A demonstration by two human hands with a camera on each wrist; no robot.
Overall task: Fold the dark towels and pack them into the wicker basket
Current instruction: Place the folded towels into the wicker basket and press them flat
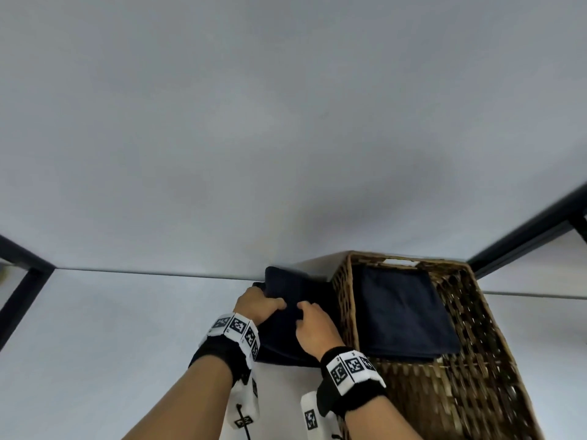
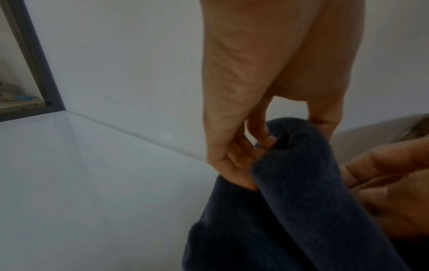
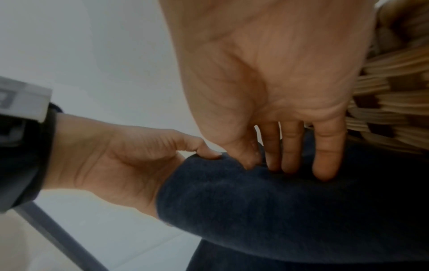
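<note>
A dark blue towel (image 1: 305,290) lies bunched on the white table, against the left wall of the wicker basket (image 1: 476,312). My left hand (image 1: 273,304) grips a raised fold of it, thumb on top and fingers curled beneath (image 2: 294,133). My right hand (image 1: 309,312) rests on the same towel (image 3: 278,210), fingers straight and pressed flat, the thumb pushed against the fold (image 3: 271,163). The two hands sit close together. A second dark towel (image 1: 403,312), folded flat, lies inside the basket at its far end.
The white table (image 1: 127,328) meets a plain white wall (image 1: 286,122) just behind the towel. Dark metal frame bars stand at the far left (image 1: 25,281) and far right (image 1: 524,236). The near part of the basket floor shows bare wicker (image 1: 444,401).
</note>
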